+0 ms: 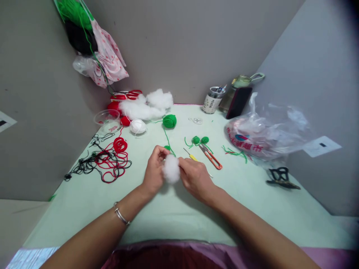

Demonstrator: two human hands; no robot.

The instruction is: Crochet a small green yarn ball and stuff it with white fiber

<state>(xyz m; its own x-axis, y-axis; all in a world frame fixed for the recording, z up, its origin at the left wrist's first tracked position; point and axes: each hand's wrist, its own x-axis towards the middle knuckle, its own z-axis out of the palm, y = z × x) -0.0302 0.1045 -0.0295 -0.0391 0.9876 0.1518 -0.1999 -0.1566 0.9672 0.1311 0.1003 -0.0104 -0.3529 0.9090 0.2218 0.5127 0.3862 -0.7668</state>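
Note:
A tuft of white fibre stuffing (171, 170) is between my two hands, above the table. My left hand (153, 170) is closed, its thumb and fingers pinched round a small green crocheted piece (167, 148) that shows only in part at the fingertips. From that piece a green strand runs back to a green yarn ball (169, 121). My right hand (196, 178) is closed, with its fingertips pinching the right edge of the stuffing. Just beyond it lies a yellow-handled crochet hook (192, 157), partly covered by the hand.
Orange thread snips (211, 157) and two small green crocheted balls (200, 140) lie ahead of my right hand. Tangled black and red yarn (109, 160) is at left. More stuffing (143, 108) lies at the back. A plastic bag (263, 130) and a black claw clip (282, 178) are at right.

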